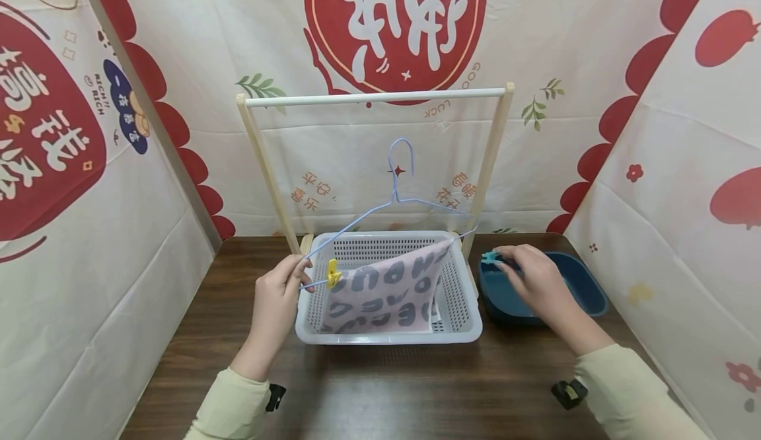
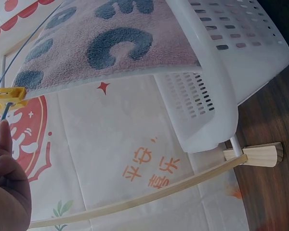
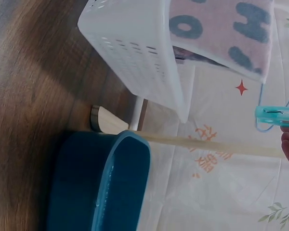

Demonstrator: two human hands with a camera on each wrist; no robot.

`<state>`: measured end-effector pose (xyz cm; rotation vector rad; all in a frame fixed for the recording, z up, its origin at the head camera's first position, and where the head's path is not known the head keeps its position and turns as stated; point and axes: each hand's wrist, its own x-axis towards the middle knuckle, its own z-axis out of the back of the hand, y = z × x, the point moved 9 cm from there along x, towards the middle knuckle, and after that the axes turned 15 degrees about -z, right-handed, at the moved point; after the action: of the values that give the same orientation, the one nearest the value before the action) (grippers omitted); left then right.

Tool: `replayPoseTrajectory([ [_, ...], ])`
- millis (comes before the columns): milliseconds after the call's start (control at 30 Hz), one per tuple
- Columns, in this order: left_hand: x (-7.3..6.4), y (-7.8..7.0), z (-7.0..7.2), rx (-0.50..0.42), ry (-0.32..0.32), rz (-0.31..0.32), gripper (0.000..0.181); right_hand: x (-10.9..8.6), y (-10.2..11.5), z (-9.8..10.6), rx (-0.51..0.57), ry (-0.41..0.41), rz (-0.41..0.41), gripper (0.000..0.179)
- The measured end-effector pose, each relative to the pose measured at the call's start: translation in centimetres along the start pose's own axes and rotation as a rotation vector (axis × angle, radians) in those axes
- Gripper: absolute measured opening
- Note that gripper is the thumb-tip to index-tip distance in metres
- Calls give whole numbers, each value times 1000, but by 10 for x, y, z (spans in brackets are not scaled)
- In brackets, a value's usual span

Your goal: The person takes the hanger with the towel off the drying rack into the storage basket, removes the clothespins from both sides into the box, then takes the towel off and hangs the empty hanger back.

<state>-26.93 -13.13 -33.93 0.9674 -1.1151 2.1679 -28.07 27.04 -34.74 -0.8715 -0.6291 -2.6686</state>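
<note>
My left hand point(image 1: 276, 301) grips the left end of a blue wire hanger point(image 1: 362, 215), its hook pointing up. Over the hanger's lower bar drapes a pink towel point(image 1: 386, 294) with grey letters, its lower part down in the white basket point(image 1: 389, 339). A yellow clothespin point(image 1: 333, 273) clips the towel to the bar near my left fingers. Between thumb and fingers my right hand point(image 1: 535, 278) pinches a teal clothespin point(image 3: 274, 115), beside the hanger's right end and above the near-left part of a dark blue bin point(image 1: 505, 298).
A drying rack with a white top rod point(image 1: 380, 98) and wooden posts point(image 1: 490, 162) stands behind the basket. Everything rests on a dark wooden table point(image 1: 380, 387). Patterned cloth walls point(image 1: 672, 162) close in the back and both sides.
</note>
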Motion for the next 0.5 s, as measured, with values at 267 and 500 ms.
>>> replayPoseTrajectory([
  [267,1,-4,3,-7,-44,-8,13,0,-17,-8,0,86,-98,38],
  [500,-1,-3,2,-23,-57,1,9,-3,-35,-15,-4,118,-179,40],
])
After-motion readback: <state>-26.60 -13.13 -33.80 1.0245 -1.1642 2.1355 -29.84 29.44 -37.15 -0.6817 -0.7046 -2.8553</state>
